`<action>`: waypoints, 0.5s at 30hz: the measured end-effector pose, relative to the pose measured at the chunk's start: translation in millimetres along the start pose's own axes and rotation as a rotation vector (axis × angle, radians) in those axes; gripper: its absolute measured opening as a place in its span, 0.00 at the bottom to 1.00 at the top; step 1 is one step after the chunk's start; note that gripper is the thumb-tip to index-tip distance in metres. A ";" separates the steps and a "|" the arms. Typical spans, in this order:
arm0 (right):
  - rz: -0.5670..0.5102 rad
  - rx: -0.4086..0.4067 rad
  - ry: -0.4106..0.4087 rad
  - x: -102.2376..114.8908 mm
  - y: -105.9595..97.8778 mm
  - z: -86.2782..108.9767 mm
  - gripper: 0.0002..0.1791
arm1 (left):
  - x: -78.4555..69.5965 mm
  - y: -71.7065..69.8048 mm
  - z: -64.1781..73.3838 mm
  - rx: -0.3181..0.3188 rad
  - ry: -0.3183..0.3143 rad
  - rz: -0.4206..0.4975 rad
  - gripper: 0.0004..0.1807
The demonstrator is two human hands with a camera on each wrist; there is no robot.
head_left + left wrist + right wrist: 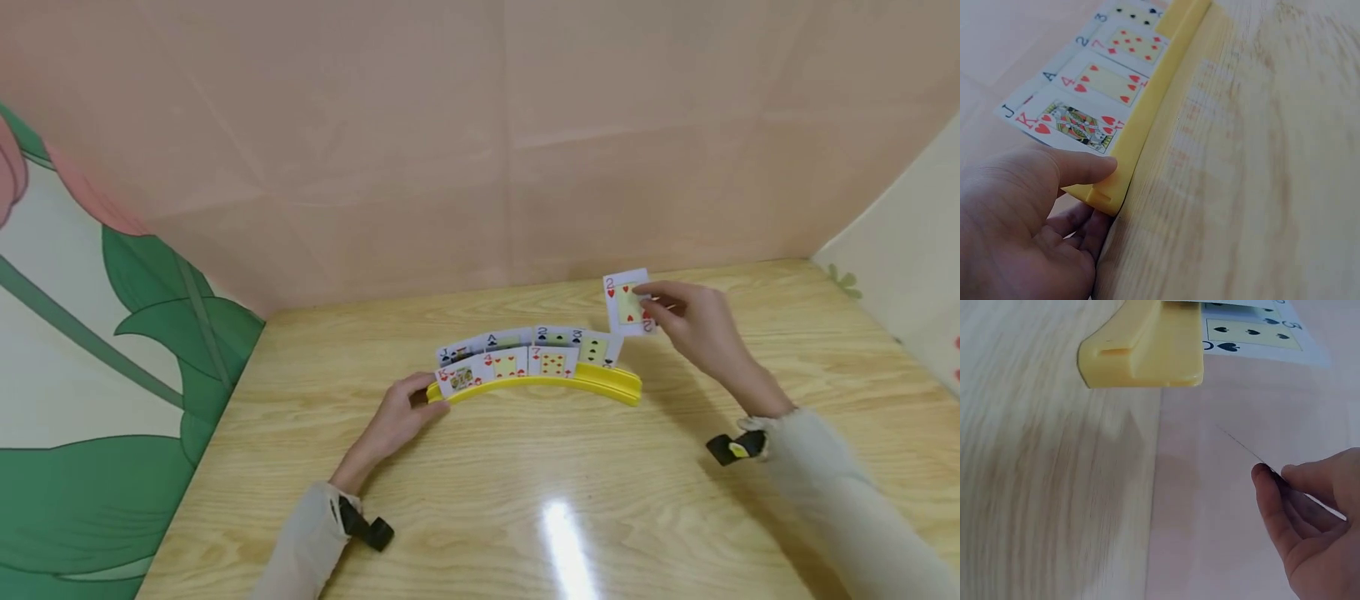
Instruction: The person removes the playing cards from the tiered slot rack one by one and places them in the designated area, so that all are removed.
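Seven playing cards are stood in two rows in a curved yellow card holder (611,387), which is set on the wood-grained surface (480,483) and is taken here as the centre of the dial in the head view. In the front row, from 9 o'clock toward 3 o'clock, a king of hearts (460,377), a four of hearts (504,365) and a seven of diamonds (552,363) are shown. Behind them, in the same direction, a jack (453,352), an ace (507,340), a two of spades (558,335) and a three of spades (600,347) are seen, partly covered. Plain yellow is shown at the holder's 3 o'clock end

Between 8 and 9 o'clock, the holder's end is gripped by the left hand (396,421), its thumb laid on the front edge and its other fingers placed behind. At 2 o'clock, a two of hearts (622,312) is pinched between the thumb and fingers of the right hand (697,325), held apart from the holder; in the right wrist view it is seen edge-on

A pink backdrop (450,150) is spread at 12 o'clock, painted leaves (172,292) are seen toward 10, and a bright reflection (566,542) is cast at 6 o'clock
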State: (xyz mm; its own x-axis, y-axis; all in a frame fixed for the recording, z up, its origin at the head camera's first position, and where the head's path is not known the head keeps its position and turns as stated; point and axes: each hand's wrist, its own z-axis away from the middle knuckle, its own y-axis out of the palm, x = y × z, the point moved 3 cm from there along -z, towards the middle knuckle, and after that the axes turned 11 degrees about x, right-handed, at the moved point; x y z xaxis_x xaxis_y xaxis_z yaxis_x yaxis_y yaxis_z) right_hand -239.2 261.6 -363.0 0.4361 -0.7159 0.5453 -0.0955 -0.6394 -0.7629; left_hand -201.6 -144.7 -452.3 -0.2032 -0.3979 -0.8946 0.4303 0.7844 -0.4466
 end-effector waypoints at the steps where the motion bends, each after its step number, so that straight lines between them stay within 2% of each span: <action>1: -0.010 0.017 0.030 -1.2 1.3 -1.8 0.10 | -5.0 0.0 1.2 0.003 0.002 0.000 0.22; 5: -0.050 0.127 0.142 -5.3 6.7 -9.2 0.15 | -24.3 -1.7 6.8 0.019 0.001 -0.001 0.21; 8: -0.081 0.187 0.176 -8.0 9.4 -13.5 0.20 | -30.8 -2.8 8.8 0.019 0.000 -0.004 0.21; 11: -0.092 0.196 0.172 -12.0 12.5 -15.2 0.21 | -31.6 -2.9 9.0 0.008 -0.001 -0.003 0.21; 15: -0.105 0.151 0.137 -19.5 17.9 -13.6 0.18 | -29.3 -2.8 9.0 0.004 -0.011 -0.003 0.21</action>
State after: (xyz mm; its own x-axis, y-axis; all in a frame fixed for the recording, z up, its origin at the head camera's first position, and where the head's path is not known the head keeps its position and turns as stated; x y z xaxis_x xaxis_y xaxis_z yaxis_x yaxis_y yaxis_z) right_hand -261.6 260.3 -382.6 0.3098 -0.6858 0.6586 0.0835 -0.6704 -0.7373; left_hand -189.0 -139.5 -424.7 -0.1950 -0.4051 -0.8932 0.4337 0.7812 -0.4490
